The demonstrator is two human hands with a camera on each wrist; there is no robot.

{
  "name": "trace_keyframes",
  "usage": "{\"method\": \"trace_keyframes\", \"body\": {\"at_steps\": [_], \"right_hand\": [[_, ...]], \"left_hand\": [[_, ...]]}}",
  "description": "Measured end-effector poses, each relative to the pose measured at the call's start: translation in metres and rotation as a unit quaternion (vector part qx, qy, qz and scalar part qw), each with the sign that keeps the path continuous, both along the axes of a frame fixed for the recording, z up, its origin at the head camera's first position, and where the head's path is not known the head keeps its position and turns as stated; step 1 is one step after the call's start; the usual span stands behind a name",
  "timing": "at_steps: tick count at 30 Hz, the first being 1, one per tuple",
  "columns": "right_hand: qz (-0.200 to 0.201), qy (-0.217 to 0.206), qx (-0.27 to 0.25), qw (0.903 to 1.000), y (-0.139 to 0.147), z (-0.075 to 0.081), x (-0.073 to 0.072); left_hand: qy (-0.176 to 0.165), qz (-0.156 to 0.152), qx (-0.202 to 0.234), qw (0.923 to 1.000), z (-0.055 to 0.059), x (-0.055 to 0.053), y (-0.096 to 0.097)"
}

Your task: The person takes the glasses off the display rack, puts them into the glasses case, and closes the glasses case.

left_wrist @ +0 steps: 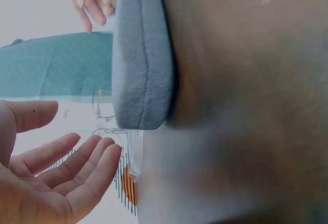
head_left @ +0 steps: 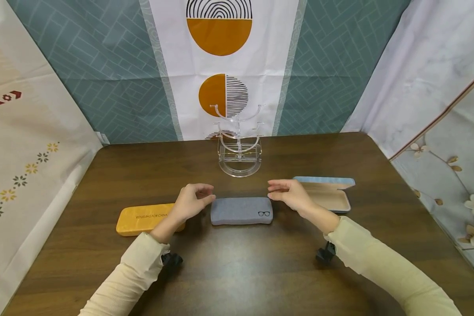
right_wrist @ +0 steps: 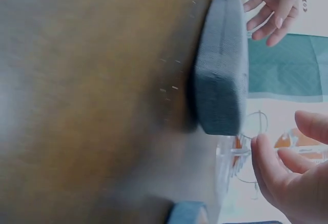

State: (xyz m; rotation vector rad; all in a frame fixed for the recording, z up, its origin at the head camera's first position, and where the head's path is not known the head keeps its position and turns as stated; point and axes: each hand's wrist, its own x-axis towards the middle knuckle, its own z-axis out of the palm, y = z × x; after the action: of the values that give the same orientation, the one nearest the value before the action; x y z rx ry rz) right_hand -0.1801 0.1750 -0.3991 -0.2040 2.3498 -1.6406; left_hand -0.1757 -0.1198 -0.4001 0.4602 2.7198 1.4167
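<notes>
A closed grey glasses case (head_left: 242, 210) with a small glasses print lies on the table between both hands. My left hand (head_left: 193, 199) is at its left end, fingers relaxed and apart from the thumb, holding nothing. At the opposite end, my right hand (head_left: 288, 193) is held the same way, also with nothing in it. In the left wrist view the case (left_wrist: 146, 55) shows its seam, with the fingers (left_wrist: 92, 175) beside its end. The right wrist view has the case (right_wrist: 220, 65) just beyond the thumb and fingers.
A yellow glasses case (head_left: 142, 218) lies partly behind the left forearm. To the right, a light blue case (head_left: 341, 201) stands with its lid raised. A clear display stand (head_left: 240, 169) with thin-framed glasses (head_left: 229, 152) is at the back of the brown table (head_left: 237, 272).
</notes>
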Motion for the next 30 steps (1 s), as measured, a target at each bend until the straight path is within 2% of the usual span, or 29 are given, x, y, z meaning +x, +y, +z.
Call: {"method": "trace_keyframes", "body": {"at_steps": [7,10,14,23,30], "right_hand": [[-0.037,-0.018,-0.034,0.9986,-0.012,0.012,-0.018],[-0.054,-0.030,-0.041,0.9972,-0.016,0.014,-0.025],[-0.069,-0.037,-0.038,0.9962,-0.020,0.015,-0.035],[-0.094,-0.040,-0.034,0.9942,-0.029,0.012,-0.057],[-0.153,-0.032,-0.035,0.9872,-0.034,0.009,-0.074]], "left_hand": [[-0.054,0.028,0.043,0.9972,0.006,-0.022,0.003],[-0.061,0.038,0.043,0.9965,0.007,-0.032,0.005],[-0.088,0.050,0.049,0.9937,0.008,-0.043,0.007],[-0.131,0.090,0.101,0.9821,0.008,-0.063,0.007],[-0.147,0.126,0.138,0.9713,0.009,-0.079,0.012]]}}
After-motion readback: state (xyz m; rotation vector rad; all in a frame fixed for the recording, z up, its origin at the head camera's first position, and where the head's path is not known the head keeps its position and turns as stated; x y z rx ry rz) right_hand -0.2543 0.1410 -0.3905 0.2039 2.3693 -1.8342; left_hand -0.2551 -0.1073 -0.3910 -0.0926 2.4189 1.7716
